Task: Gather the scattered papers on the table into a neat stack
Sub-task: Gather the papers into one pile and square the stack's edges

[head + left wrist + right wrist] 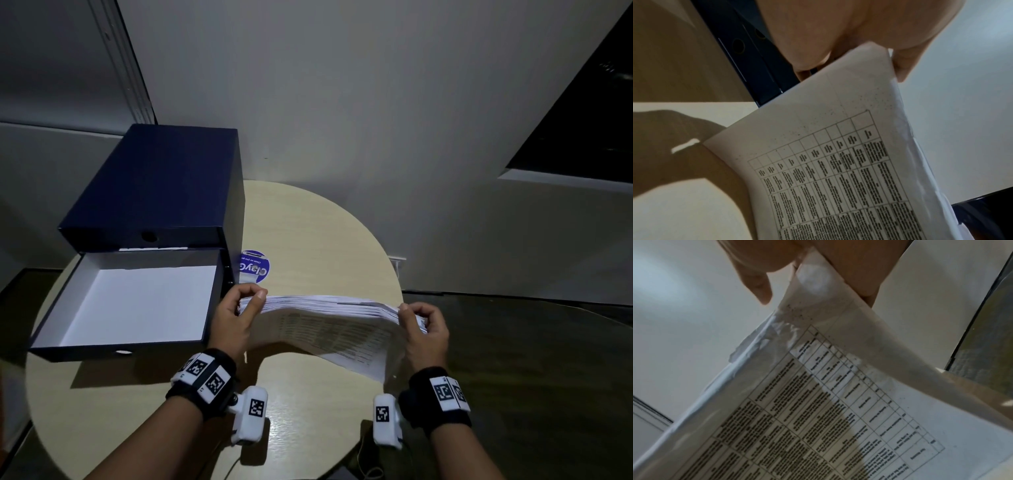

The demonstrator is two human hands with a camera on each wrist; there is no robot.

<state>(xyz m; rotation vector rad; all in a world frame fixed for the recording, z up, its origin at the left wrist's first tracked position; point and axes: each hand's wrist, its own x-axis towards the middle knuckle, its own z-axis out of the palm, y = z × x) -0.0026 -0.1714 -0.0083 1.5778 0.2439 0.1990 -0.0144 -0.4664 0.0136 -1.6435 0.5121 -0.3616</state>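
A stack of white papers [329, 322] printed with tables is held up above the round beige table [308, 233], sagging a little in the middle. My left hand [239, 315] grips its left end, thumb on top and fingers curled underneath. My right hand [423, 325] grips the right end the same way. The left wrist view shows the printed underside of the papers [838, 162] with my left hand [849, 40] pinching the top corner. Seen from the right wrist, the papers [818, 402] sit between the thumb and fingers of my right hand [797, 264].
A dark blue drawer box [161, 185] stands at the table's left, its lower drawer [137, 301] pulled out, white inside and holding nothing. A round blue-and-white sticker [255, 267] lies on the table behind the papers. Wall close behind; dark floor to the right.
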